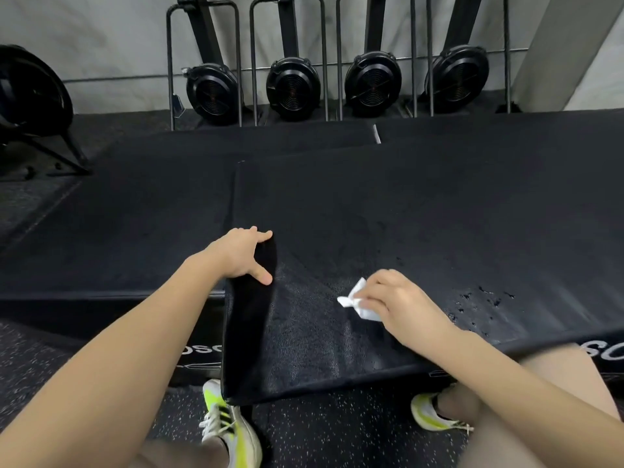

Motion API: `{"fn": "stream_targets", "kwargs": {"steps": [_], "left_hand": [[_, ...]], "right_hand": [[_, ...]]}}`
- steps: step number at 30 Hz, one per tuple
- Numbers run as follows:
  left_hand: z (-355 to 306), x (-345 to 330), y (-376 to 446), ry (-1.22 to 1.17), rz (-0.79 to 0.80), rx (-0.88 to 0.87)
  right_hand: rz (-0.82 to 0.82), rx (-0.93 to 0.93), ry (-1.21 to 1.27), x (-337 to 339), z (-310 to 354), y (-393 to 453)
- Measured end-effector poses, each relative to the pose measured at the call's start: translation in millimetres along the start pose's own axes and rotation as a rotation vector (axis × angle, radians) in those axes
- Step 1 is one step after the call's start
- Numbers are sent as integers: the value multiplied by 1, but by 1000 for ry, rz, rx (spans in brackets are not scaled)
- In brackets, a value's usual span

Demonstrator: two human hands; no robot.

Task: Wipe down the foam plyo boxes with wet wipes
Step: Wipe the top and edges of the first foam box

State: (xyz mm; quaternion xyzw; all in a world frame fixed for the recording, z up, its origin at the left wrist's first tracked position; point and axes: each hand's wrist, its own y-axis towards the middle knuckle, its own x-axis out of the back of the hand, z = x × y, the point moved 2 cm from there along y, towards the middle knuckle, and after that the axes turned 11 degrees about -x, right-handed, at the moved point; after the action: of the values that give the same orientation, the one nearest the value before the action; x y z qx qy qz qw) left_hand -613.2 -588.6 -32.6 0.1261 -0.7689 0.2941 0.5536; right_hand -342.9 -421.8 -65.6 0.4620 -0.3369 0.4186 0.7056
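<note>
The right hand (398, 300) pinches the wet wipe (358, 302) on the plyo box (405, 214); the left hand (244, 255), fingers spread, steadies its left edge. Best wipe with overlapping strokes toward the far edge.

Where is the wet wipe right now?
In the head view, the wet wipe is pinched in the right hand, low and right of centre, on top of the nearer foam plyo box.
</note>
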Motion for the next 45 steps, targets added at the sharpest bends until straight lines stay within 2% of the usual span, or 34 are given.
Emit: {"fn": "stream_targets", "kwargs": {"steps": [2, 4, 7, 8, 9, 10, 12, 14, 18, 23, 28, 32, 34, 38, 41, 45], "left_hand": [[-8, -4, -17, -51, -94, 30], [-25, -15, -40, -47, -267, 10], [-65, -51, -82, -80, -586, -262], [-79, -64, -95, -99, -629, -367], [-91, -77, -106, -105, -610, -445], [-101, -91, -114, -92, -521, -470], [-110, -114, -125, 49, -278, -437], [-107, -128, -130, 230, -205, -402], [-90, -133, -132, 350, -330, -320], [-82, -120, -146, 375, -457, -372], [-58, -110, -173, 380, -600, -366], [-48, -97, -187, 257, -899, -384], [-46, -92, -190, 75, -999, -362], [-49, -85, -193, -215, -1009, -310], [-54, -76, -197, -301, -1032, -277], [-55, -72, -201, -318, -1090, -261]], "right_hand": [[-2, -15, 2, -1, 9, 1], [37, 39, 35, 1, 19, -14], [134, 37, 104, 3, 25, -51], [163, 18, 120, 2, 25, -64], [171, 8, 117, 1, 25, -75], [153, 22, 104, -1, 24, -83], [102, 62, 76, -3, 26, -91], [58, 73, 81, -5, 33, -92], [-9, 174, 13, -25, 57, -91], [-18, 241, -42, -30, 63, -92], [-102, 125, -87, 9, 8, -120], [-206, 30, -17, 17, 2, -125], [-251, -5, 24, 14, 18, -117], [-326, 44, 79, 1, 71, -85], [-373, 109, 136, -8, 130, -52], [-347, 184, 158, -16, 190, -19]]}}
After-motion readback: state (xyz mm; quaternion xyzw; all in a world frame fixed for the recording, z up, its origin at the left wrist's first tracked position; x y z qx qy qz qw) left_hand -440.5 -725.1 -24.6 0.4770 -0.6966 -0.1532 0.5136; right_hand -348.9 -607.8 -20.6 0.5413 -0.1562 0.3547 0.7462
